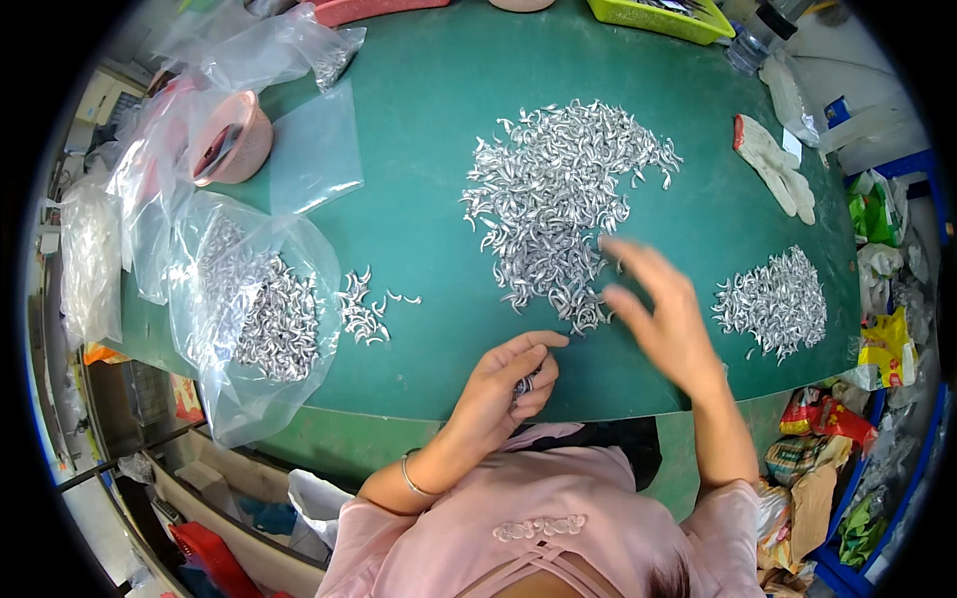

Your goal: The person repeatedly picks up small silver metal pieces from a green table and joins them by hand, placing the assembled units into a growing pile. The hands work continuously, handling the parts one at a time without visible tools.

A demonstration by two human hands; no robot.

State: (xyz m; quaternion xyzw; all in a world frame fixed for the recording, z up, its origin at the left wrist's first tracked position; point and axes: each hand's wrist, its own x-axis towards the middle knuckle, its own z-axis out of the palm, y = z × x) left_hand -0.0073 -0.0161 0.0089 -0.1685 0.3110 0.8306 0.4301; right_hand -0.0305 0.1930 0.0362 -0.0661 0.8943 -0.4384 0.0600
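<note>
A large heap of small curved silvery metal pieces (558, 189) lies on the green tabletop in front of me. Several more of these pieces are in my left hand (506, 384), its fingers curled round them at the near side of the heap and its index finger pointing right. My right hand (658, 324) is at the heap's right edge, thumb and fingers apart and a little blurred; nothing shows between them. A smaller pile of pieces (773, 304) sits to its right. On the left, an open clear plastic bag (234, 399) has pieces in it, and some loose pieces (364, 311) lie beside it.
A flat clear bag (324, 149) and a pink basket (254, 140) stand behind the filled bag, among crumpled plastic bags (90, 259). A white work glove (778, 169) lies at the far right. At the back edge are a yellow-green tray (663, 20) and a red tray (379, 8).
</note>
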